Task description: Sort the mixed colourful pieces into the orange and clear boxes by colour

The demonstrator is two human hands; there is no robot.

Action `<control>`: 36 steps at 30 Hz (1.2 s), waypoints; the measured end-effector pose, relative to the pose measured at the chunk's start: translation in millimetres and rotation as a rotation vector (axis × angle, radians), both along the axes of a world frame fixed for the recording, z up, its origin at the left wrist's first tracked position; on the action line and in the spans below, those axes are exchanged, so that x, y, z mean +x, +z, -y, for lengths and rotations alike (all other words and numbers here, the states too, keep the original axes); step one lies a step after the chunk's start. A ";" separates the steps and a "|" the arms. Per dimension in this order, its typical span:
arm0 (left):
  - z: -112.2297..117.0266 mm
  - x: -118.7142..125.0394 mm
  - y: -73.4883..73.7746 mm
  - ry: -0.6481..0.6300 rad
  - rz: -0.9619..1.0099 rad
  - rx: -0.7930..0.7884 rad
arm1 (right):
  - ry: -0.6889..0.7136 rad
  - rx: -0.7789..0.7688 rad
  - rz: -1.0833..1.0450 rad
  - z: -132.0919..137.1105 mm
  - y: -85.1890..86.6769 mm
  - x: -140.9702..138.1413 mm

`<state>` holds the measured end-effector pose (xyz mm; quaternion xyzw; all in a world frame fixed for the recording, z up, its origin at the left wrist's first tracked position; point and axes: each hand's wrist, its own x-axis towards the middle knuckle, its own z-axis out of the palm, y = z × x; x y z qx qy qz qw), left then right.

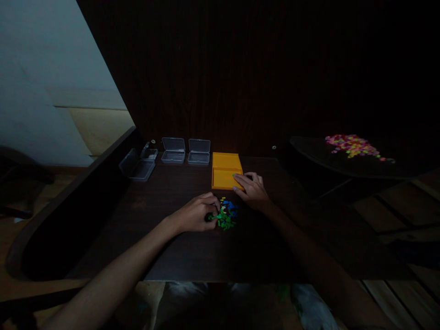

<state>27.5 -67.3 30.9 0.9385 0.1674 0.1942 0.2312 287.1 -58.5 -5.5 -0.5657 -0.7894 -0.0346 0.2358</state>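
My left hand (198,213) is curled at the left side of a small heap of plastic pieces (227,221), mostly green and blue with a few yellow ones. A small green piece (215,217) shows between its thumb and fingers. My right hand (253,190) lies over the right side of an opened yellow box (225,179), its fingers stretched out and the thumb apart. One fingertip touches a small green piece (234,175) inside the box's near half. The palm side of this hand is hidden.
Two clear plastic boxes (173,157) (199,158) stand with lids up behind the left hand. Another clear box (142,170) lies opened by the left side panel, a smaller one (151,154) behind it. Pink and yellow pieces (354,145) are heaped on a dark surface at right. A dark panel (213,68) rises behind.
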 end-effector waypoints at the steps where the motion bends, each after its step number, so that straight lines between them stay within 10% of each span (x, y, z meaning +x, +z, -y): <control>1: 0.3 0.2 0.6 0.002 0.001 0.000 | -0.002 -0.002 0.000 -0.1 -0.3 0.0; 36: -10.4 -4.7 1.6 0.195 0.072 -0.111 | -0.018 -0.064 0.047 3.4 1.6 0.3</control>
